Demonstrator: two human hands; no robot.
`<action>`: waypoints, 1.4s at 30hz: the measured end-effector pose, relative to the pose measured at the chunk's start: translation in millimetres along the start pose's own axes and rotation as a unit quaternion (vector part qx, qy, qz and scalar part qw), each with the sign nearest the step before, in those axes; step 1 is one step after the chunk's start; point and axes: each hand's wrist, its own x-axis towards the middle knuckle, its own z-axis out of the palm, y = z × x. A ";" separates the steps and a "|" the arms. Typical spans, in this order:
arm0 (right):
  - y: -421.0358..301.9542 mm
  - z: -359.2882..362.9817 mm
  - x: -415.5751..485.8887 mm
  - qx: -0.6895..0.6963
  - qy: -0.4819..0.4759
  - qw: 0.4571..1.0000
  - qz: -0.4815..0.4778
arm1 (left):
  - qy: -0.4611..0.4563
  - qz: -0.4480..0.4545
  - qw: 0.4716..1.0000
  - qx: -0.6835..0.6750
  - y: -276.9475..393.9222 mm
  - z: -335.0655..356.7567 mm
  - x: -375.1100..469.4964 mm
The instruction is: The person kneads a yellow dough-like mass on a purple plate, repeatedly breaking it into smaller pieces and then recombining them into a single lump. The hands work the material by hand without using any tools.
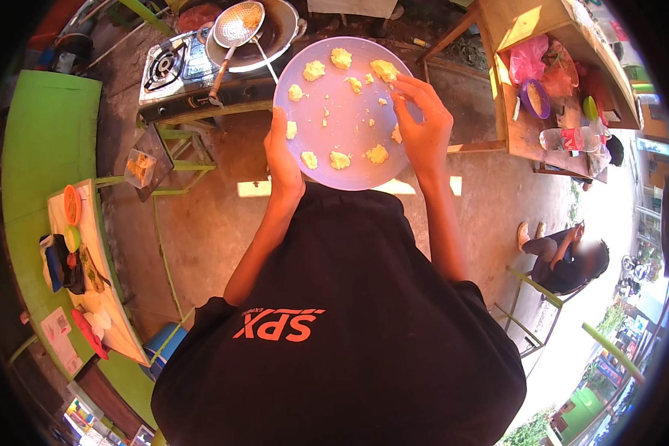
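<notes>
A round, pale purple plate (343, 131) is held in front of me, above my lap. My left hand (283, 159) grips its left rim, thumb on top. Several yellow, dough-like lumps form a ring near the rim, including a lump (341, 58) at the far side and another lump (377, 154) at the near side. Smaller crumbs (353, 85) lie inside the ring. My right hand (421, 111) reaches over the right rim. Its thumb and fingers are apart, with the fingertips at the upper-right lump (384, 70).
Ahead on the left, a gas stove (173, 72) carries a wok (281, 33) and a perforated skimmer (240, 25). A plastic container (140, 168) rests on a stool (161, 148). Wooden shelving (493, 72) with a bottle (570, 139) stands right. A seated person (563, 256) is farther right.
</notes>
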 end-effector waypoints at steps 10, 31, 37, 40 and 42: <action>-19.4 35.6 -2.1 -0.108 -0.017 0.989 -0.099 | -0.037 0.004 0.999 0.031 -3.2 2.0 2.1; 4.7 1.9 -3.5 -0.072 -0.006 0.997 -0.008 | -0.013 -0.024 0.999 0.022 2.0 15.1 9.1; 4.5 28.0 3.5 -0.174 0.024 0.984 0.023 | -0.034 -0.025 0.997 0.071 -4.0 7.7 9.7; 3.6 32.6 6.9 -0.198 0.006 0.978 0.061 | -0.024 -0.027 0.998 0.058 -3.3 5.6 9.7; 3.4 33.0 6.5 -0.214 -0.013 0.973 0.084 | -0.018 -0.029 0.998 0.061 -3.7 5.2 8.9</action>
